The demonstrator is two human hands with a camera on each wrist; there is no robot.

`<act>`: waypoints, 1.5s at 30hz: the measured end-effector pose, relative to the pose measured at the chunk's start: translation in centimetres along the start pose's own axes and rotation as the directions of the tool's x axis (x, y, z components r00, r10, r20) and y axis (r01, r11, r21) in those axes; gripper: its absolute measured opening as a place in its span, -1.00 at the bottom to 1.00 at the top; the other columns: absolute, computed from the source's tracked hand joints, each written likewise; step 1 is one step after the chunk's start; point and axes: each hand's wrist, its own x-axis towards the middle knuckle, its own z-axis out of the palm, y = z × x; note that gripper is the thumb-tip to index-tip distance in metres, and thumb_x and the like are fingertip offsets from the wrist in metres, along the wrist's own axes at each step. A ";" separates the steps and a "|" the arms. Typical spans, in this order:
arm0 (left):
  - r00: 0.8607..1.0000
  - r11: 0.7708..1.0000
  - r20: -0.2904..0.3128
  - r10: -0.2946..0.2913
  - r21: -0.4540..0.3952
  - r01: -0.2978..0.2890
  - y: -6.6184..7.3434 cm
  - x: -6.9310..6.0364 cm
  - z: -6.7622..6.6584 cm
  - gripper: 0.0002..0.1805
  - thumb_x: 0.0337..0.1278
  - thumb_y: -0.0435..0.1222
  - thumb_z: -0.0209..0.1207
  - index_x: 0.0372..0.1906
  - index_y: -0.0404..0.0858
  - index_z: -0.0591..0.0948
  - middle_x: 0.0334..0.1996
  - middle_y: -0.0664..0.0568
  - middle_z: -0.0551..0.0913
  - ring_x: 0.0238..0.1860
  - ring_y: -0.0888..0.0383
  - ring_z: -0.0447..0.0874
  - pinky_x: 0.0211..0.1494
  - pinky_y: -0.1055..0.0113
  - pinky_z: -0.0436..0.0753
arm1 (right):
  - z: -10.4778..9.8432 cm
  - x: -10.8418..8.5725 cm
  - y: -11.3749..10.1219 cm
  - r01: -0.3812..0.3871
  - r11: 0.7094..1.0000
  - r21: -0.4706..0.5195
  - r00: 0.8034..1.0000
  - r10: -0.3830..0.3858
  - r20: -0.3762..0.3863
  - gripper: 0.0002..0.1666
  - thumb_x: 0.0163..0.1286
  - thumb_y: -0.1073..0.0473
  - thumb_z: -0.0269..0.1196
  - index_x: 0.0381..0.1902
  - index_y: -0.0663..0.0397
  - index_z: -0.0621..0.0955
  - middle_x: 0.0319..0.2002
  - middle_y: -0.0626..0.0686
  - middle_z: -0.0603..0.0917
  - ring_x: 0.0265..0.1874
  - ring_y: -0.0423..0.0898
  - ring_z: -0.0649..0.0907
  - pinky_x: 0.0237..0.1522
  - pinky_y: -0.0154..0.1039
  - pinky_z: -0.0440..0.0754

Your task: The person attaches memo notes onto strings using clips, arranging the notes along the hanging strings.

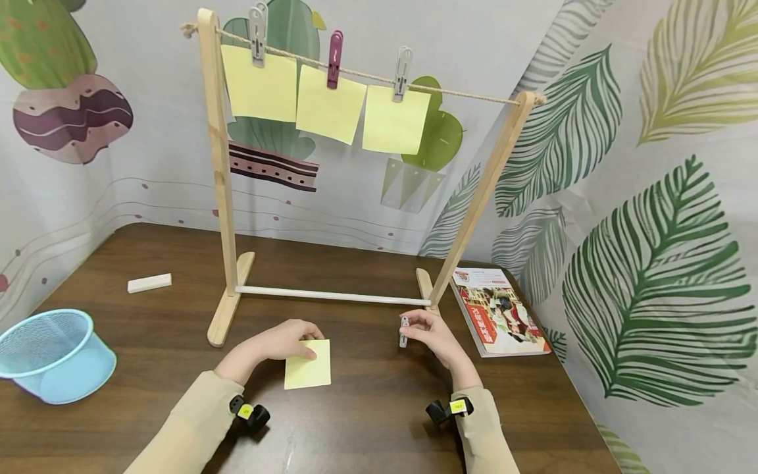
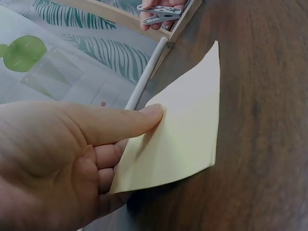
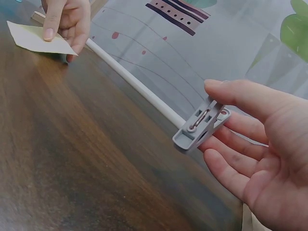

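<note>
My left hand [image 1: 288, 342] pinches a yellow sticky note [image 1: 308, 368] between thumb and fingers, above the table; the left wrist view shows the sheet [image 2: 183, 125] slightly bent. My right hand [image 1: 430, 332] holds a grey clothespin [image 1: 404, 332] by its handles, and the right wrist view shows the clothespin [image 3: 199, 127] between thumb and fingers. Behind both hands stands a wooden frame [image 1: 219, 151] with a rope [image 1: 474, 97] strung across its top. Three yellow notes hang there: the left note [image 1: 260, 85] and right note [image 1: 395, 122] under grey clothespins, the middle note [image 1: 329, 105] under a purple clothespin [image 1: 335, 59].
A light blue mesh basket [image 1: 71, 368] stands at the table's left edge, with a white block [image 1: 149, 283] behind it. A book [image 1: 500, 316] lies by the frame's right foot. The frame's white crossbar [image 1: 331, 295] runs low behind the hands.
</note>
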 end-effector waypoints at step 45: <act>1.000 0.992 0.001 -0.013 -0.126 0.013 -0.7 0.2 0.0 -0.63 0.03 -0.39 0.34 -0.07 -0.52 0.61 -0.24 -0.13 0.71 -0.31 0.24 0.56 -0.28 0.40 0.56 | 0.3 0.1 -0.1 0.028 0.998 0.063 0.998 -0.031 0.048 -0.49 0.24 0.38 0.33 0.05 0.62 0.44 -0.19 0.00 0.71 -0.24 -0.30 0.69 -0.17 -0.39 0.64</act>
